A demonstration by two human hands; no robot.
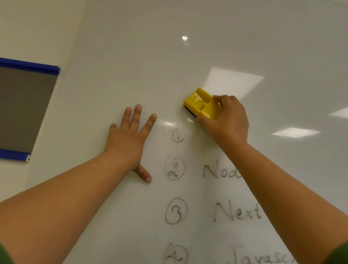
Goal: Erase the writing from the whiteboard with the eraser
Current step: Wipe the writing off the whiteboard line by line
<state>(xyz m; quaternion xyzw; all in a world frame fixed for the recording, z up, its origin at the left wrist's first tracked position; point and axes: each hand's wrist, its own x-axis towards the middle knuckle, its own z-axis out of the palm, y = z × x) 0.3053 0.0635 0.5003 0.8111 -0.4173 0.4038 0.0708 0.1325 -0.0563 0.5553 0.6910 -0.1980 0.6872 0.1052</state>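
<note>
The right hand [226, 117] grips the yellow eraser [200, 103], pad against the whiteboard [201, 17] just above the circled "1". Light, rigid plastic, it is best held by its raised ridge. The left hand [129, 137] lies flat, fingers spread, holding nothing. The right forearm hides the line endings.

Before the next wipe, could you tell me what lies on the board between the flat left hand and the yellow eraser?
In the head view, only bare whiteboard separates the left hand from the yellow eraser; the circled 1 sits just below that gap.
</note>
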